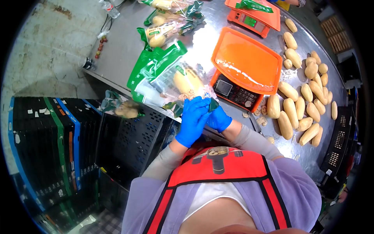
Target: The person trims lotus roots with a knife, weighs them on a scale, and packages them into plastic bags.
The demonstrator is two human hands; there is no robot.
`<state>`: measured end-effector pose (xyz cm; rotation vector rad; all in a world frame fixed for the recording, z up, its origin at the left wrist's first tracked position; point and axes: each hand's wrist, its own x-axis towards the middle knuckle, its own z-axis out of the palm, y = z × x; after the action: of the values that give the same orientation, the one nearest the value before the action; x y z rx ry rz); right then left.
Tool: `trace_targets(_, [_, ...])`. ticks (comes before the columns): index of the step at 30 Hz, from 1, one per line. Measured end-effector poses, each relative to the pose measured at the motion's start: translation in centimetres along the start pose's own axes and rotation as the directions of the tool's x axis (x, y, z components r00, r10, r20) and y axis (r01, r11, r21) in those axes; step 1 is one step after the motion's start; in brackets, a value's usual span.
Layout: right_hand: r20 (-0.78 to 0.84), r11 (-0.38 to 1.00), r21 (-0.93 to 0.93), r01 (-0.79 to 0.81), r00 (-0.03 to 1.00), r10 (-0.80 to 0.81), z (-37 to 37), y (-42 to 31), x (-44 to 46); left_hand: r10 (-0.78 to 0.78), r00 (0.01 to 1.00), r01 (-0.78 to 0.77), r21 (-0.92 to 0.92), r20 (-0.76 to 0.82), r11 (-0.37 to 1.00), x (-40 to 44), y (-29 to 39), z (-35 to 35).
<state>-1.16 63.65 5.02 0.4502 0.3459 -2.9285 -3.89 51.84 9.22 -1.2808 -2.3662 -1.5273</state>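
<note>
A clear plastic bag of lotus root (pixel 188 81) lies at the near edge of the metal table. My left hand (pixel 193 120), in a blue glove, is closed on the near end of this bag. Just beside it, my gloved right hand (pixel 220 118) grips the same end near a green corner, its fingers partly hidden. Flat green-and-clear bags (pixel 150 74) lie to the left, partly under the filled one. An orange scale (pixel 247 58) with a bare pan stands to the right of the bag.
Several packed bags (pixel 157 29) lie at the back. Many peeled lotus root pieces (pixel 290 111) spread across the right. A second scale (pixel 255 17) stands farther back. Below the left edge, a black crate (pixel 130 136) holds a packed bag (pixel 126 110), beside stacked crates (pixel 50 148).
</note>
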Motion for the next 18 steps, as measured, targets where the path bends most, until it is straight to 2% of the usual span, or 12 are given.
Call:
trace_targets(3, [-0.013, 0.966, -0.238, 0.105, 0.994, -0.111, 2.2, -1.2, -1.0, -0.070, 0.995, 0.068, -0.031, -0.075, 0.997, 0.1, 1.2, -2.3])
trace_targets(4, [0.029, 0.827, -0.515, 0.224, 0.969, -0.245, 0.5, -1.2, -0.4, -0.176, 0.970, 0.169, -0.054, -0.169, 0.984, 0.2, 1.9, -3.5])
trace_targets(5, [0.070, 0.598, -0.745, 0.297, 0.925, -0.373, -0.3, -1.4, 0.2, -0.477, 0.844, 0.359, -0.404, -0.245, 0.841, -0.5, 0.7, -3.5])
trace_targets(7, [0.420, -0.056, -0.899, 0.435, 0.819, -0.390, -0.9, -1.7, -0.4, -0.757, 0.532, 0.312, -0.744, -0.378, 0.591, 0.0, -2.7, -4.9])
trace_targets(8, [0.369, -0.037, -0.921, 0.387, 0.842, -0.394, -1.1, -1.2, -0.4, -0.755, 0.529, 0.309, -0.742, -0.386, 0.596, 0.4, -3.8, -4.9])
trace_targets(10, [0.425, 0.006, -0.888, 0.460, 0.825, -0.373, 0.2, -0.6, -0.3, -0.777, 0.610, 0.233, -0.973, 0.154, -0.010, 1.0, -5.1, -5.2])
trace_targets(11, [0.474, 0.018, -0.857, 0.514, 0.803, -0.361, 0.0, -0.4, -0.3, -0.713, 0.647, 0.271, -0.956, 0.270, -0.116, 1.4, -4.5, -4.5])
trace_targets(12, [0.522, 0.033, -0.824, 0.566, 0.779, -0.348, -0.1, -0.2, -0.3, -0.702, 0.650, 0.301, -0.947, 0.290, -0.113, 1.2, -4.9, -3.3])
trace_targets(14, [0.284, 0.345, -0.884, 0.315, 0.949, -0.140, -2.6, 0.6, 0.0, -0.708, 0.645, 0.354, -0.934, 0.287, -0.055, 1.1, -4.8, -2.2])
trace_targets(16, [0.241, 0.403, -0.891, 0.211, 0.970, 0.024, -1.7, -0.2, -0.3, -0.736, 0.644, 0.380, -0.922, 0.210, 0.069, 2.2, -3.0, -2.4])
trace_targets(17, [0.234, 0.405, -0.891, 0.204, 0.972, 0.025, -2.0, -0.3, 0.2, -0.738, 0.639, 0.383, -0.922, 0.215, 0.063, 2.3, -2.4, -2.5])
trace_targets(18, [0.437, 0.124, -0.888, 0.443, 0.897, -0.076, -2.5, -0.5, 1.2, -0.729, 0.655, 0.384, -0.918, 0.198, 0.095, 2.5, -2.0, -2.7])
